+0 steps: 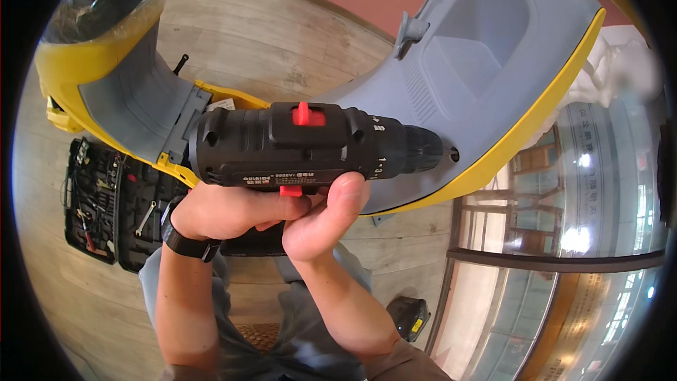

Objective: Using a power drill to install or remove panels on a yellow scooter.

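A black cordless drill with red switches lies level in the middle of the head view, chuck pointing right, its bit at a hole in the grey panel of a yellow-edged vehicle body. My left hand, with a black watch at the wrist, is closed on the drill's handle below its body. My right hand is closed on the drill from below, thumb up against the body near the chuck. The handle is mostly hidden by both hands.
A yellow and grey front column with clear plastic wrap rises at left. An open black tool case with wrenches lies on the wooden floor at lower left. A black-and-yellow device sits at lower right, beside a glass pane. White packing is at right.
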`<state>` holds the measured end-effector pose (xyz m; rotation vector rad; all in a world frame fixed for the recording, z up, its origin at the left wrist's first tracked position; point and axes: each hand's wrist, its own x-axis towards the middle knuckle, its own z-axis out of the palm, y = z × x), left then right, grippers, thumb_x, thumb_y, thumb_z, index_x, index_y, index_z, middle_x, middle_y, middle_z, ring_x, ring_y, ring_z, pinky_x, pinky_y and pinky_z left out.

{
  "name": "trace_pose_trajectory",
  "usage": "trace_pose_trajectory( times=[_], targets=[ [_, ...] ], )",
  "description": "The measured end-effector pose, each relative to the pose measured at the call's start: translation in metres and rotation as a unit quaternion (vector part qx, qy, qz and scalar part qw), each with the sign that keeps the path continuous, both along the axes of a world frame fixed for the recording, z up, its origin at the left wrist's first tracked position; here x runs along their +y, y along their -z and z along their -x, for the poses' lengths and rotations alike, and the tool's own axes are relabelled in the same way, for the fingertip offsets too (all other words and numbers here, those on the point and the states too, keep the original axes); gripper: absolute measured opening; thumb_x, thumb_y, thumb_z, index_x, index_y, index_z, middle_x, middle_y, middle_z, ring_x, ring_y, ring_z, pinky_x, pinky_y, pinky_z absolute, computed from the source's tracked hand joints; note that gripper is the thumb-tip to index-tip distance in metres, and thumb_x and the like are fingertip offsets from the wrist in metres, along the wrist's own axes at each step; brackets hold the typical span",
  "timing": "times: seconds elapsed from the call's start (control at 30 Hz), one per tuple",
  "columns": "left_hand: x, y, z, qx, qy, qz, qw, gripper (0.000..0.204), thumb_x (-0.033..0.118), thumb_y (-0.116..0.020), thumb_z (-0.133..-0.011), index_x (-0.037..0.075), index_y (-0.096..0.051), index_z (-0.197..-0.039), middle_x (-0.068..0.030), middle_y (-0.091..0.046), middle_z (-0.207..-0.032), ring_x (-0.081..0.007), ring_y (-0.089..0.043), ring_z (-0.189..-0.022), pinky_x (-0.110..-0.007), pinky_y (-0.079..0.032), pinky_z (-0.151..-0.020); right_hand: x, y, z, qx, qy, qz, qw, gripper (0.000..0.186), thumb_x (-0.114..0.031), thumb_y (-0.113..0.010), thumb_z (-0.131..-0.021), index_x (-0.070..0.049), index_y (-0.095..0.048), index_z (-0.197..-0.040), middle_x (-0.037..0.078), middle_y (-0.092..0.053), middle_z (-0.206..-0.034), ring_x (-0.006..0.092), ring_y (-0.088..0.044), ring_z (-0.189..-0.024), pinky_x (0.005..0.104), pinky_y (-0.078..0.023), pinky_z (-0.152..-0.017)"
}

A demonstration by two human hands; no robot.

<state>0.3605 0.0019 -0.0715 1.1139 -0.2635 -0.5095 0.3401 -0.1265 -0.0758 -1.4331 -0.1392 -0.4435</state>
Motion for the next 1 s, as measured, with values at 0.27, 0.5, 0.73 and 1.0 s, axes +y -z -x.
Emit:
trace_pose_trajectory(
  times=[0.27,0.5,0.73,1.0],
  targets=[
    [-0.0020,0.0027,0.0006,-0.033,-0.020,-0.021,0.999,0.014,-0.002,-0.074,-0.079,0.003,-0.070,-0.091,0.0007,-0.059,-0.064,-0.0075,-0.051,-0.053,-0.027,-0.036,-0.048,0.0021,0.0028,0.0034,0.027,0.006,-0.059,0.998,0.060,-0.058,-0.041,-0.101,-0.005,-0.065,-0.115,0.005,-0.069,-0.105,0.0158,-0.064,-0.094,0.0306,-0.049,-0.080],
    [-0.0034,0.0016,-0.0019,-0.106,-0.040,0.002,0.994,0.012,-0.001,-0.075,-0.079,0.003,-0.070,-0.090,0.0012,-0.059,-0.063,-0.0069,-0.050,-0.053,-0.027,-0.036,-0.048,0.0021,0.0078,0.0011,0.005,0.015,-0.072,0.997,0.063,-0.058,-0.039,-0.102,-0.004,-0.066,-0.119,0.007,-0.071,-0.109,0.0170,-0.066,-0.098,0.0319,-0.050,-0.082],
    [-0.0040,0.0062,-0.0031,-0.129,-0.044,-0.003,0.991,0.035,-0.002,-0.075,-0.072,0.002,-0.072,-0.106,-0.0031,-0.073,-0.090,-0.0117,-0.065,-0.081,-0.031,-0.053,-0.070,0.0041,0.0073,-0.0025,-0.009,0.037,-0.067,0.997,0.065,-0.058,-0.038,-0.102,-0.003,-0.066,-0.120,0.008,-0.071,-0.111,0.0179,-0.066,-0.100,0.0320,-0.050,-0.084],
    [-0.0013,0.0063,-0.0035,-0.141,-0.057,-0.009,0.988,0.029,-0.002,-0.077,-0.077,0.004,-0.074,-0.105,0.0008,-0.065,-0.072,-0.0077,-0.055,-0.059,-0.027,-0.042,-0.054,0.0027,0.0101,-0.0015,-0.005,0.023,-0.065,0.998,0.066,-0.058,-0.037,-0.102,-0.002,-0.066,-0.121,0.009,-0.071,-0.111,0.0200,-0.066,-0.098,0.0343,-0.050,-0.084]
  ],
)
